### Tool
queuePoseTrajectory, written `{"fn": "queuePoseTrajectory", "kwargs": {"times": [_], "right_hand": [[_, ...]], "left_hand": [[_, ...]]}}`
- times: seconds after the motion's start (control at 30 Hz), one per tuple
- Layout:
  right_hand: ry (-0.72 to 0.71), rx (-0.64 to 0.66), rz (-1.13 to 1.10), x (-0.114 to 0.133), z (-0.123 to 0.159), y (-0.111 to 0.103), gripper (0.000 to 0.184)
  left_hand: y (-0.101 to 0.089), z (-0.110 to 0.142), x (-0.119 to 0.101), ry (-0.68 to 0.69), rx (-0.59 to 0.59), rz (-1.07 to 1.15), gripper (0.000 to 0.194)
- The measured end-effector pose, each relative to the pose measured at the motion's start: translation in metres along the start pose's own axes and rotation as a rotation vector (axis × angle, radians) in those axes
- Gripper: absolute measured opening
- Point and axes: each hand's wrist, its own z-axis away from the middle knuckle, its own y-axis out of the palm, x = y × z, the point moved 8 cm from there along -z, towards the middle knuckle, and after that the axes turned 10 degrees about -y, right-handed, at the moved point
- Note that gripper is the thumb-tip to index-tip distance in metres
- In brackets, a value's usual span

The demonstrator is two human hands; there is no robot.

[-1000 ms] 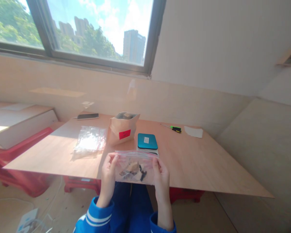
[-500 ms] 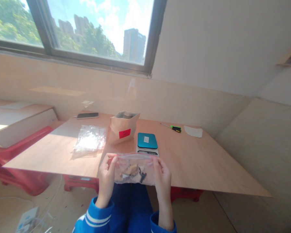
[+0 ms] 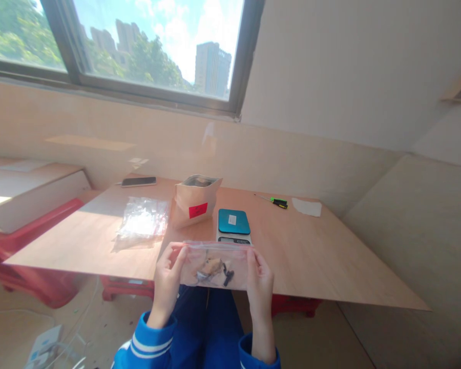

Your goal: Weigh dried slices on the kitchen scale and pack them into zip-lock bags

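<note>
A clear zip-lock bag (image 3: 200, 256) with a reddish seal strip is stretched between my two hands at the table's front edge. Small brown pieces and a black item show through its plastic; their exact kind is unclear. My left hand (image 3: 169, 269) pinches the upper left corner, and my right hand (image 3: 259, 271) pinches the upper right one. Just beyond the bag sits a kitchen scale (image 3: 234, 222) with a teal top and a white label. Behind and to the left of it stands an open kraft paper pouch (image 3: 195, 205) with a red label.
Clear plastic bags (image 3: 143, 219) lie in a pile on the left of the wooden table (image 3: 315, 256). A phone (image 3: 139, 182) rests at the back left. Screwdrivers (image 3: 278, 202) and a white paper piece (image 3: 306, 207) lie at the back right. Red stools (image 3: 126, 290) stand below.
The zip-lock bag is held slightly wider and flatter, my hands a little farther apart. The pieces inside have shifted slightly. Both hands keep their pinch.
</note>
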Motion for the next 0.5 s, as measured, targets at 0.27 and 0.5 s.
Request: {"fn": "queuePoseTrajectory", "kwargs": {"times": [0.27, 0.5], "right_hand": [[-0.045, -0.039, 0.017, 0.0034, -0.0003, -0.0032, 0.043], [-0.044, -0.088, 0.028, 0.0001, 0.0026, -0.0044, 0.043]], "left_hand": [[0.0028, 0.0010, 0.0001, -0.012, 0.027, 0.030, 0.026], [0.0014, 0.0047, -0.0044, 0.012, -0.018, 0.007, 0.027]]}}
